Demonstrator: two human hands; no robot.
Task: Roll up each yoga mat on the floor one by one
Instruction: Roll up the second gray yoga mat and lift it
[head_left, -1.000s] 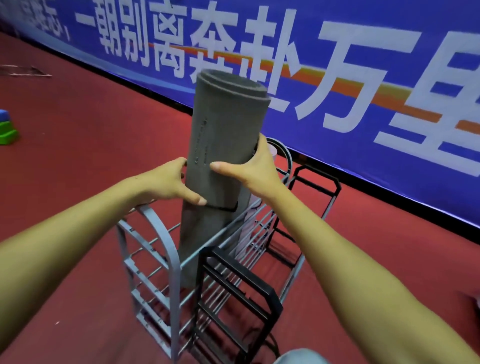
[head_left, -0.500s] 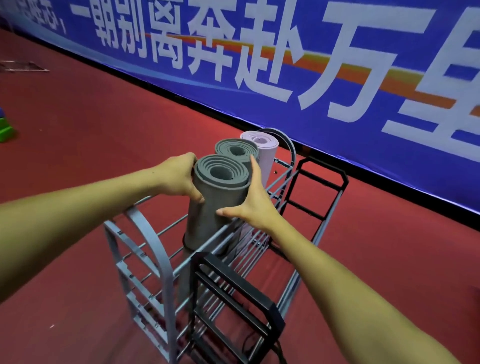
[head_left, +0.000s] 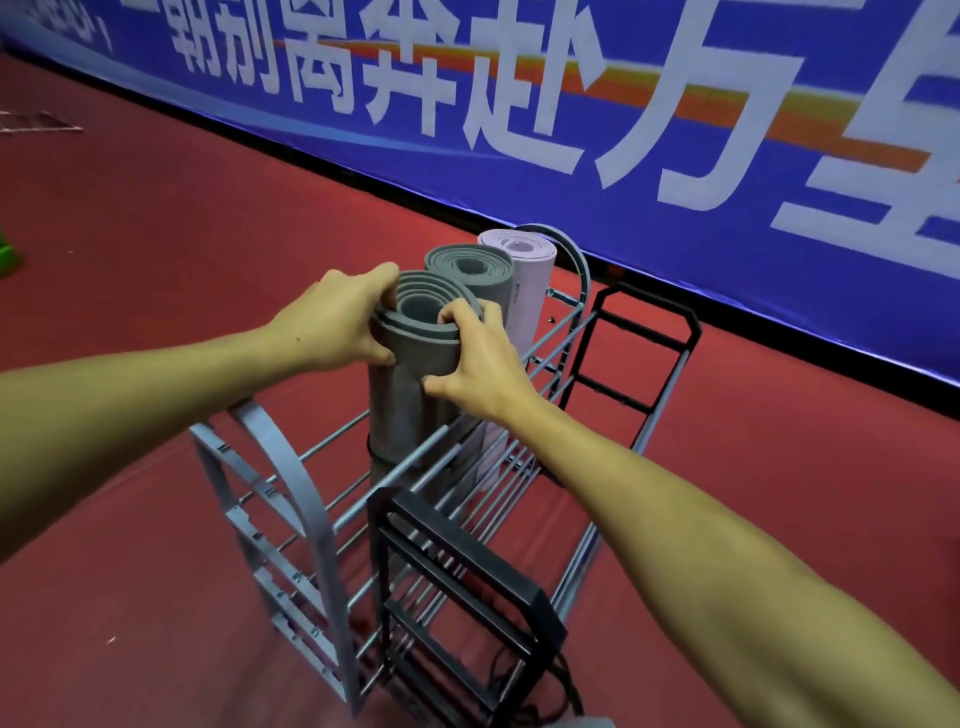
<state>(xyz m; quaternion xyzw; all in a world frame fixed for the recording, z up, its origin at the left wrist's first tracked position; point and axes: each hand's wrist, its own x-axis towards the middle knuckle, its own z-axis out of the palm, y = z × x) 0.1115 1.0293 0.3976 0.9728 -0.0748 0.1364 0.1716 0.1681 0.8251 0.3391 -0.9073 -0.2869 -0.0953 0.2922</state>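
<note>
Three rolled mats standing upright in a grey metal rack (head_left: 291, 499) on the red floor (head_left: 156, 260): a pale pink mat (head_left: 524, 280) at the far end, a second grey mat (head_left: 478, 273) just beside it, and the nearest grey mat (head_left: 410, 374) at the front of the row, touching its neighbour. Left hand (head_left: 332, 322) wrapped round the top of the nearest grey mat from the left, thumb on the near face, fingertips curled over the rim. Right hand (head_left: 478, 358) grasping the same roll from the right, fingers hooked over the top edge into the spiral, thumb pressed on the outer face. Both hands closed on it, then, none released. A dark band apparently circling the roll lower down, just above the rack's top rail, though hard to make out for certain. A black frame (head_left: 457, 587) attached to the rack's near side and another at the far side. Judged from this: three mats rolled and stowed, the third being seated or tidied at its top. No flat mat anywhere on the visible floor, so possibly little left; the view covers only part of the room, however, and more mats could lie out of sight. Behind, a blue banner (head_left: 675, 130) with large white characters.
</note>
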